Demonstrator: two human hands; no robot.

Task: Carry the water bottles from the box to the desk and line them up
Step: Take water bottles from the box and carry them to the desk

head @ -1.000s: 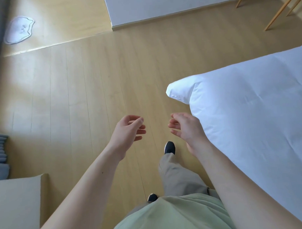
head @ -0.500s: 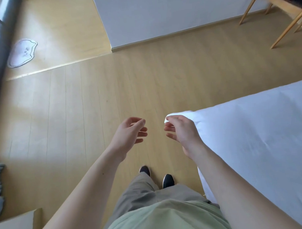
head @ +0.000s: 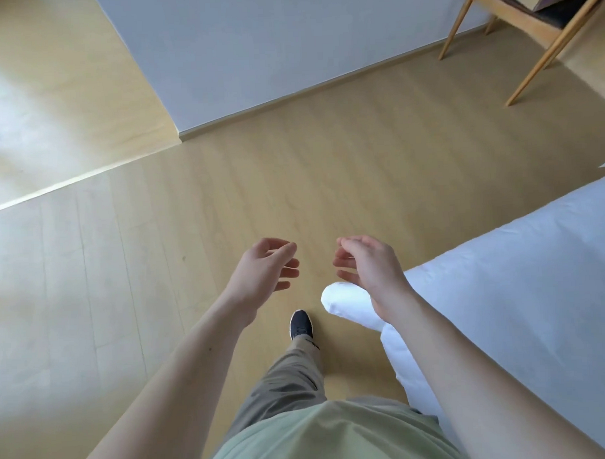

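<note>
Walking on: box corner gone from view, bed (head: 502, 291) nearer. Left hand (head: 265, 272) and right hand (head: 367, 264) loosely curled, holding nothing. No bottles, box or desk visible; likely mid-transit.

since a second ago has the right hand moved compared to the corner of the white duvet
Yes. The right hand was short of the white duvet corner a second ago; now it hangs past it, toward the grey wall, fingers loosely curled, holding nothing.
</note>
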